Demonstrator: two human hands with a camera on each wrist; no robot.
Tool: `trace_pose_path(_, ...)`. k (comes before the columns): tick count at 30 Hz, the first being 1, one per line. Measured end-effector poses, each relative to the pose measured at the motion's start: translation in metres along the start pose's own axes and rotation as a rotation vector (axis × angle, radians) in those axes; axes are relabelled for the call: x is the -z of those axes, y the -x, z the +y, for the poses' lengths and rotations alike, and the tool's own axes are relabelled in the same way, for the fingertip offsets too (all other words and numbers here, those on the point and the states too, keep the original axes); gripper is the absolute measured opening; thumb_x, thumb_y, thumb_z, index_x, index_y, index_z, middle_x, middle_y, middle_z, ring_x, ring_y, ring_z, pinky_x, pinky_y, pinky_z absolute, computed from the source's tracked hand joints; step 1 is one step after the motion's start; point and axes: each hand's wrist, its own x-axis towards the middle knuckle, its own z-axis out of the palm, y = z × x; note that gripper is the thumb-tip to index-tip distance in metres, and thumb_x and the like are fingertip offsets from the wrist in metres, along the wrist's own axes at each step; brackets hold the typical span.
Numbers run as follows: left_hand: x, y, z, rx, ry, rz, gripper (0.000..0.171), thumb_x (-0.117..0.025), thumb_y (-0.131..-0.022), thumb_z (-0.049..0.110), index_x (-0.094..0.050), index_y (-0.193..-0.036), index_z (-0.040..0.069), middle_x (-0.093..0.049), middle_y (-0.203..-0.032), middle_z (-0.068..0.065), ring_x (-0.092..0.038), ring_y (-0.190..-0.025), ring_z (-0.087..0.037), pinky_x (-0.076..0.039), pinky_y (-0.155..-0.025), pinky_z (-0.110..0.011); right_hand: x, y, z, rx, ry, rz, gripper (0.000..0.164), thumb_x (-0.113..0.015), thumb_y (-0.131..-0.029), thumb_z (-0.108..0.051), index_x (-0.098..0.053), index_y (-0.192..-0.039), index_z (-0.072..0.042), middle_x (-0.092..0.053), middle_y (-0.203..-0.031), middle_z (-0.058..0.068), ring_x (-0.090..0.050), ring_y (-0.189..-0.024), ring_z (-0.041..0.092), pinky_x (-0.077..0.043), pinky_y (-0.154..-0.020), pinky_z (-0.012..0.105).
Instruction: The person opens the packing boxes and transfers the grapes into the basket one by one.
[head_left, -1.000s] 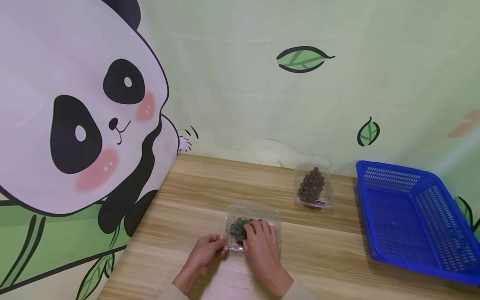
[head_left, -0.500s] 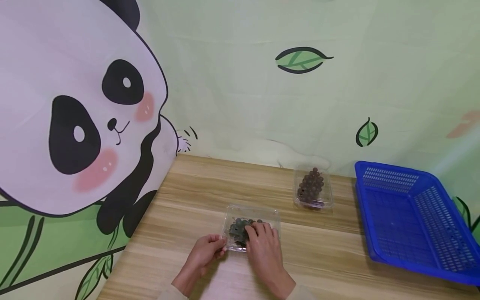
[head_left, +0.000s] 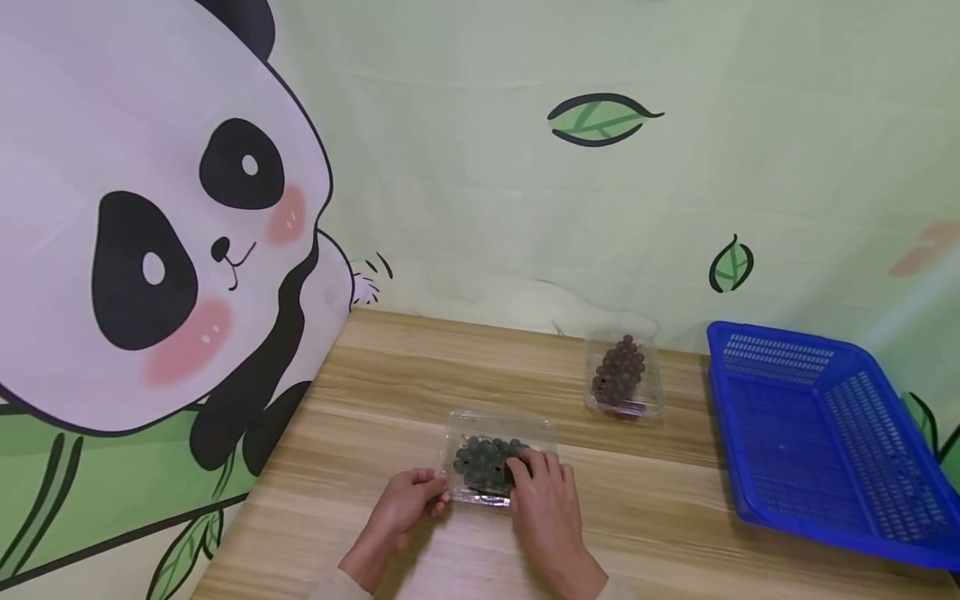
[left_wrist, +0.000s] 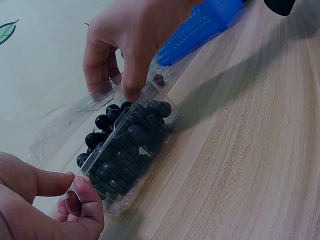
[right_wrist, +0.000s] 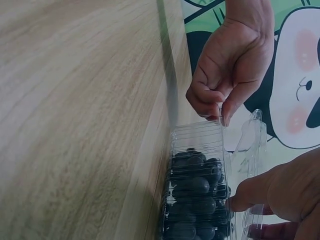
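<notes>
A clear plastic clamshell box (head_left: 487, 467) of dark berries (left_wrist: 125, 145) lies on the wooden table (head_left: 390, 375) in front of me. My left hand (head_left: 441, 498) pinches the box's near left corner between thumb and forefinger (left_wrist: 82, 182). My right hand (head_left: 528, 468) grips the box's right end, thumb (left_wrist: 132, 90) on the rim and fingers behind the raised clear lid (right_wrist: 250, 137). In the right wrist view the left hand (right_wrist: 220, 112) holds the far corner of the box (right_wrist: 197, 190), and the right thumb (right_wrist: 245, 195) presses its edge.
A second clear box of brownish berries (head_left: 622, 375) stands further back near the wall. A blue slotted basket (head_left: 817, 433) sits at the right. A panda wall panel (head_left: 150, 250) borders the table's left side.
My right hand has slid from over the berries to the box's right end, uncovering them. The left hand keeps its pinch on the left corner.
</notes>
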Motion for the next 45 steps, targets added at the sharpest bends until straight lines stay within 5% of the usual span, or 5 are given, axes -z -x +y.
trace_pose_path(23,0.002,0.000,0.002,0.015,-0.031,-0.002,0.010,-0.056,-0.101,-0.005,-0.053,-0.105,-0.014,-0.059,-0.082,-0.008,-0.057,-0.070,-0.011,-0.050,-0.061,-0.018,0.006,0.006,0.008,-0.020,0.023,-0.022,0.036,-0.084,-0.072,-0.020,-0.075,-0.105,-0.009,-0.065,-0.107,0.011,-0.058,-0.097,0.030,-0.047,-0.075,0.044)
trace_pose_path(34,0.004,-0.003,-0.002,0.026,-0.058,-0.024,0.014,-0.055,-0.103,-0.001,-0.054,-0.107,-0.014,-0.059,-0.081,-0.007,-0.057,-0.070,-0.011,-0.050,-0.063,-0.019,0.012,0.006,0.013,-0.016,-0.048,-0.182,0.040,-0.088,-0.082,-0.025,-0.073,-0.114,-0.008,-0.061,-0.114,0.010,-0.056,-0.101,0.027,-0.053,-0.082,0.045)
trace_pose_path(45,0.002,-0.001,0.002,0.018,-0.050,-0.029,0.013,-0.055,-0.103,-0.002,-0.054,-0.107,-0.014,-0.058,-0.082,-0.006,-0.057,-0.072,-0.011,-0.050,-0.063,-0.019,0.013,0.005,0.016,-0.004,-0.066,-0.182,0.039,-0.088,-0.082,-0.024,-0.073,-0.114,-0.006,-0.061,-0.114,0.011,-0.056,-0.102,0.028,-0.055,-0.083,0.045)
